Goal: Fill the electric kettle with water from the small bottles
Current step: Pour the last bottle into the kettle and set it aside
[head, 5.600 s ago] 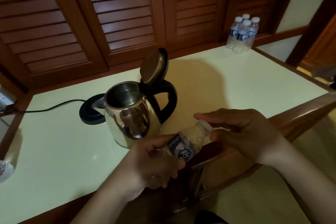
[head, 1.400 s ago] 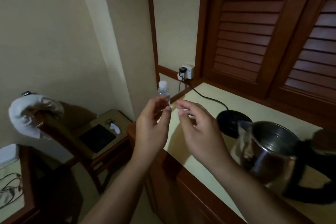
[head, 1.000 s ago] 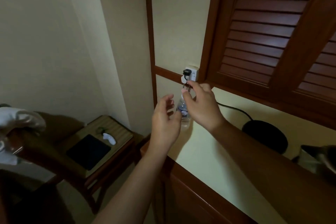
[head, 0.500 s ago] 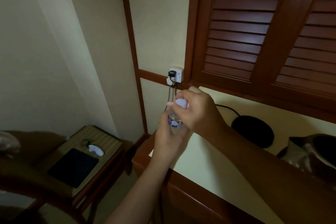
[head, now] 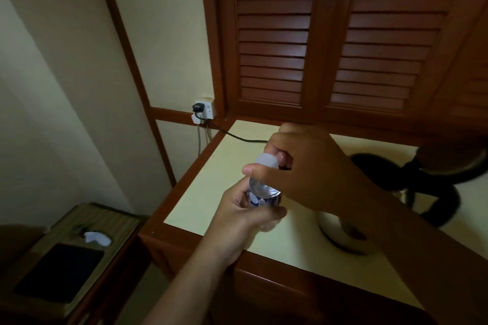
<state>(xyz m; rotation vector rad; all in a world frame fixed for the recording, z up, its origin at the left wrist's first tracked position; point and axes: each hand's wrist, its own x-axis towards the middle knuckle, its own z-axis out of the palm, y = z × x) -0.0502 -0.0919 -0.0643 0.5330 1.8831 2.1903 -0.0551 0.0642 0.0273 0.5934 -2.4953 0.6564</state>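
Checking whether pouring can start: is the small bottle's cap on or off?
On. The white cap sits atop the bottle, pinched by the right hand; the left hand grips the body.

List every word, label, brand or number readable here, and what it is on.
Nothing can be read.
The label on the bottle: blue with white marks, too blurred to read, partly under the left hand.
On the cap, pinched by the right hand: no print visible.
On the wall socket: no legible marking.
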